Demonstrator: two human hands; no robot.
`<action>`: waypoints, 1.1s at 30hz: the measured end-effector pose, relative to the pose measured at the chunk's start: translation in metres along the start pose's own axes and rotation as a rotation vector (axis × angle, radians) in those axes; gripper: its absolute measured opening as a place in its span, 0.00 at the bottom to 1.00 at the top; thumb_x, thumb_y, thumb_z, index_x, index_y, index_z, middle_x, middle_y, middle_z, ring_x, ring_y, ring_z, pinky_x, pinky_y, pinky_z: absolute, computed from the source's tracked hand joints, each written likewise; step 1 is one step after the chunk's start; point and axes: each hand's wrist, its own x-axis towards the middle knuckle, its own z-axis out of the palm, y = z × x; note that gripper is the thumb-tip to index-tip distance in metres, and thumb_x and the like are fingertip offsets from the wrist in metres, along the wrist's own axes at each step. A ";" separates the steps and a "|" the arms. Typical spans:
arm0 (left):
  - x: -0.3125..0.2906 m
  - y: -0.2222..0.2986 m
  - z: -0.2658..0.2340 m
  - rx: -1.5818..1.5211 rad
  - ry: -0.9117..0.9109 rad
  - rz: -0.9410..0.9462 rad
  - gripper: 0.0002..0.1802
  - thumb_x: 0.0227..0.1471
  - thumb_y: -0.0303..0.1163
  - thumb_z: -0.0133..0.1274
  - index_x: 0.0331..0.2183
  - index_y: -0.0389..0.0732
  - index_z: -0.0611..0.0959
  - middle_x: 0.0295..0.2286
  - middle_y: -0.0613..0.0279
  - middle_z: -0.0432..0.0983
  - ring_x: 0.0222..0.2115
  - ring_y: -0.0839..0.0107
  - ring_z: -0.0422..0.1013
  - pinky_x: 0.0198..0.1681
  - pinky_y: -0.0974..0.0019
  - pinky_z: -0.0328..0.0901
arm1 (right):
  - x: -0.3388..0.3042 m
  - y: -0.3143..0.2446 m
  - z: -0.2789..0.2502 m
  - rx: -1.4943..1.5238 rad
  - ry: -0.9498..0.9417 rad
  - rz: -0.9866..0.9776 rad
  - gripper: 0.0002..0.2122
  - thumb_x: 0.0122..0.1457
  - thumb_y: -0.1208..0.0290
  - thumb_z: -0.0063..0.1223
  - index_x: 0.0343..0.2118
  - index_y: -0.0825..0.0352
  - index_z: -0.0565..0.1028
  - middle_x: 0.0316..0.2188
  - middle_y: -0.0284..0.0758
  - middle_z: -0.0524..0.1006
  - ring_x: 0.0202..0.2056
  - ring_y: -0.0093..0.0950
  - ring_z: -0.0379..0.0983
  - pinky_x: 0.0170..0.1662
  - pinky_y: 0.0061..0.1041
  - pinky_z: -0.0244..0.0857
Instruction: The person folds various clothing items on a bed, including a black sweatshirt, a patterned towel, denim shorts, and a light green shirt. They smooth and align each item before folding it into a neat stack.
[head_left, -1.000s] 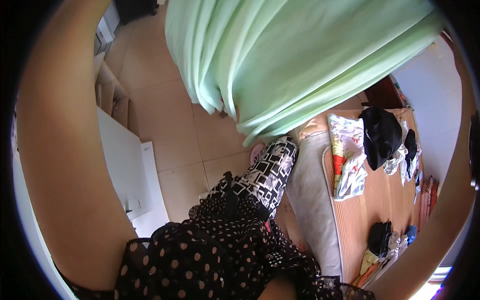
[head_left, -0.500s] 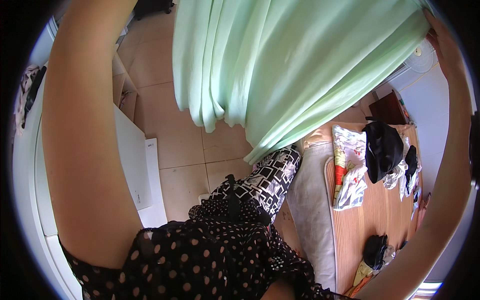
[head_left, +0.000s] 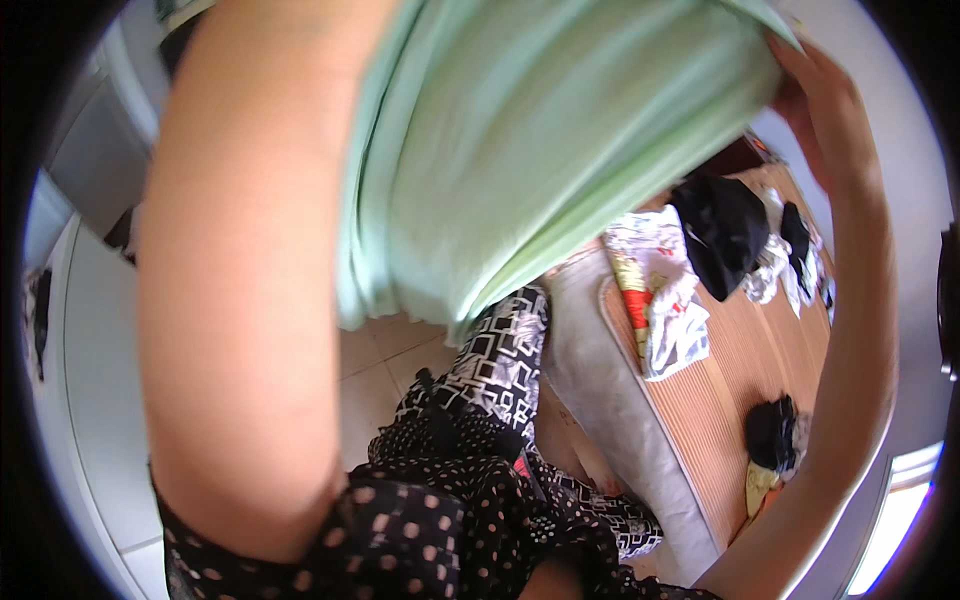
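Observation:
A pale green piece of fabric point(head_left: 560, 130) hangs in soft folds in front of me; I cannot tell whether it is a garment or a sheet. At its upper right corner my right hand point(head_left: 825, 110) grips the edge, fingers closed round the cloth and partly hidden by it. My left arm rises along the left side, and its hand is beyond the top of the picture. The fabric's lower hem falls near my patterned black-and-white trousers point(head_left: 505, 350).
To the right stands a bed with a ribbed tan mat point(head_left: 700, 440). On it lie a folded white printed cloth point(head_left: 660, 290), a black bag-like item point(head_left: 720, 235) and a small heap of clothes point(head_left: 775, 435). A white cabinet point(head_left: 100, 380) is at the left.
My view has turned to the right. The fabric and my right hand have shifted left in the picture, and my left arm now covers more of the floor and cabinet.

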 end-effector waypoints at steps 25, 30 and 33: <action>-0.664 0.180 -0.056 -1.365 -2.643 -0.112 0.19 0.57 0.36 0.40 0.48 0.38 0.72 0.47 0.61 0.69 0.49 0.72 0.63 0.53 0.70 0.56 | -0.675 0.143 0.051 0.567 1.386 0.820 0.14 0.58 0.68 0.44 0.45 0.69 0.67 0.38 0.36 0.74 0.37 0.28 0.72 0.38 0.29 0.68; -0.657 0.159 -0.067 -1.149 -2.432 -0.011 0.34 0.54 0.52 0.41 0.51 0.33 0.66 0.51 0.49 0.62 0.53 0.64 0.58 0.56 0.67 0.50 | -0.650 0.131 0.030 0.573 1.458 0.733 0.17 0.59 0.63 0.42 0.47 0.68 0.66 0.44 0.38 0.71 0.43 0.32 0.69 0.45 0.33 0.65; -0.683 0.164 -0.067 -1.169 -2.505 -0.768 0.41 0.48 0.60 0.45 0.51 0.33 0.67 0.51 0.52 0.62 0.52 0.65 0.58 0.56 0.66 0.50 | -0.623 0.108 0.005 0.543 1.493 0.638 0.20 0.60 0.61 0.39 0.51 0.69 0.62 0.49 0.41 0.66 0.49 0.35 0.64 0.51 0.37 0.60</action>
